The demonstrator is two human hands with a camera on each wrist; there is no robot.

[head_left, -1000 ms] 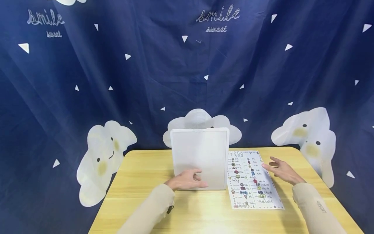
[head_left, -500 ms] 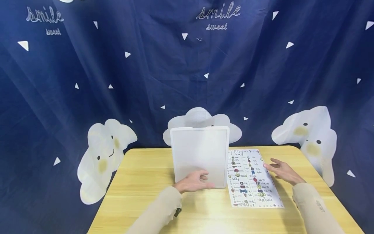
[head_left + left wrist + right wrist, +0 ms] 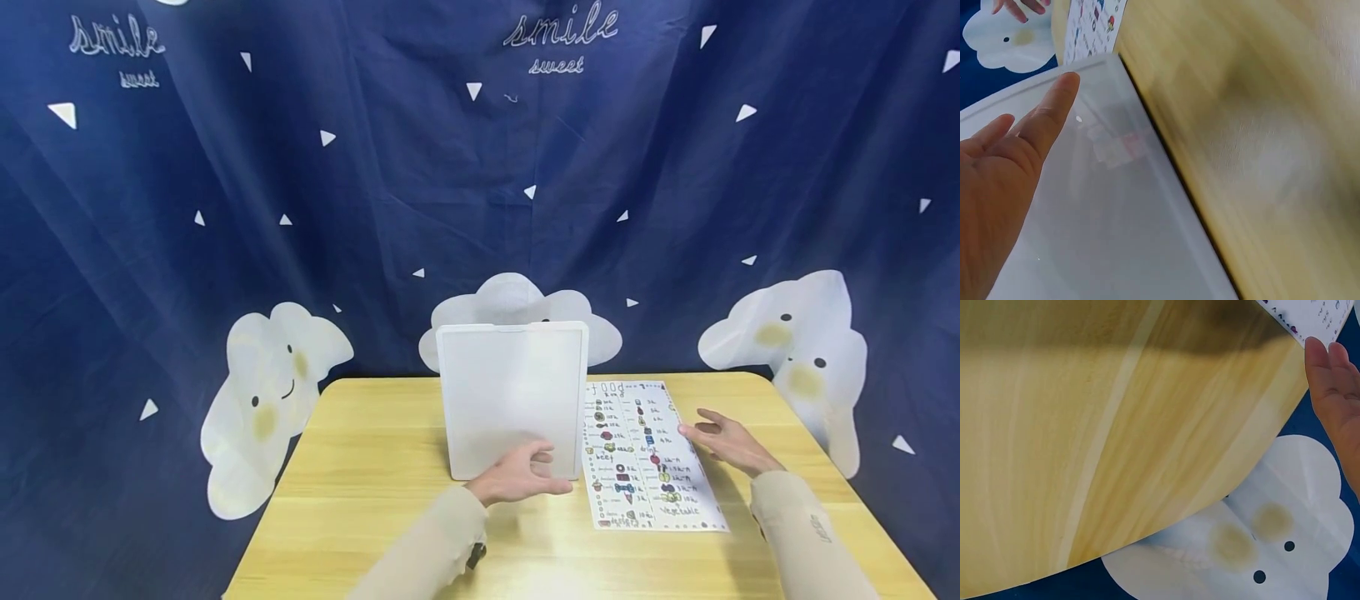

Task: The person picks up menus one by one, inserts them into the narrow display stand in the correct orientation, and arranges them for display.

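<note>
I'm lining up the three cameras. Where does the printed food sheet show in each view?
Head: the printed food sheet lies flat right of centre, beside the white folder.
Left wrist: only a strip of it at the top left, past the folder's corner.
Right wrist: one corner at the top right edge, by the right hand's fingertips.
Shared landmark: the wooden table.

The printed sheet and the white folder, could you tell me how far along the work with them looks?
Done: the printed sheet lies flat on the table, right beside the white folder. In hand: the left hand is at the folder's lower edge, thumb and fingers apart; the right hand hovers open at the sheet's right edge. Left: neither hand grips the sheet, and it is still outside the folder.
</note>
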